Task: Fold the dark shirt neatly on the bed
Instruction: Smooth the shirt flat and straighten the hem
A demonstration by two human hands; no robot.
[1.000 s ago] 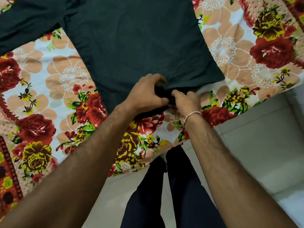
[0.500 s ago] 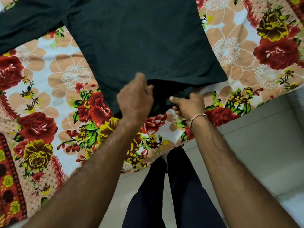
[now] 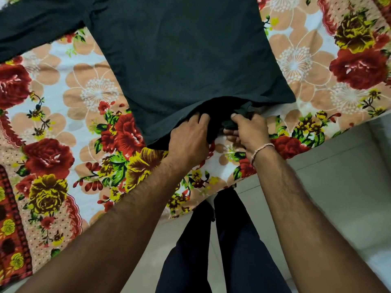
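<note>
The dark cotton shirt (image 3: 186, 60) runs off the top edge; the left hand's (image 3: 189, 140) fingertips vanish under its hem

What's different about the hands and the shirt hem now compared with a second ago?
The left hand and right hand, bunched together a second ago, have drawn slightly apart, each gripping the hem of the dark shirt and opening it up. The shirt's body and sleeve stay spread on the floral bedsheet.
</note>
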